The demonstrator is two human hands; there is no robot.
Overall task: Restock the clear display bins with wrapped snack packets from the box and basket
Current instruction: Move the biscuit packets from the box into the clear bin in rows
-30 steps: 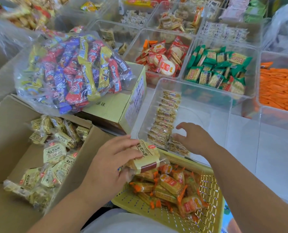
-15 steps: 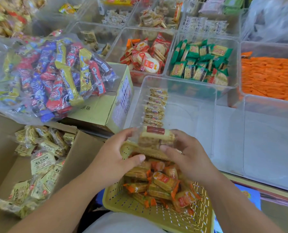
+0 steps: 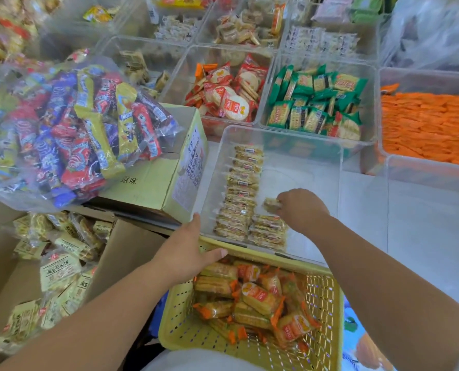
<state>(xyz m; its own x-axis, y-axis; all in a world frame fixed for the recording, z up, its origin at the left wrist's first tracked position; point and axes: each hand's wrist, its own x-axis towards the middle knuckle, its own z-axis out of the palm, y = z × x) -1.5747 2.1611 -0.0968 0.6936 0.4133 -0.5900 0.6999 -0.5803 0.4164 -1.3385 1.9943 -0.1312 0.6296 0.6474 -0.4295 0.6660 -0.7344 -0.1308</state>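
At the left I see the box [image 3: 126, 253]; the left hand [image 3: 185, 253] rests at the basket's [image 3: 185, 330] far left corner, fingers straight and spread, holding nothing. Further right, inside the clear bin [image 3: 303, 167], the right hand [image 3: 300, 207] pinches one packet [image 3: 271, 204] just beside the row [image 3: 243, 188] along the bin's left wall.

Back of the right hand [image 3: 300, 207] faces up, so its fingers are hidden; only one end of the packet [image 3: 271, 204] it pinches shows. Most fingers of the left hand [image 3: 185, 253] are out of sight, contact with the basket [image 3: 327, 285] rim unclear. White cloth [image 3: 196, 362] covers the basket's near edge. The box [image 3: 126, 247] and bag [image 3: 62, 129] are cut by the left edge; box packet print too small to read. The far bins [image 3: 239, 25] are blurred and cut at top. The orange bin [image 3: 426, 79] runs off right. The sack [image 3: 432, 33] contents can't be made out.
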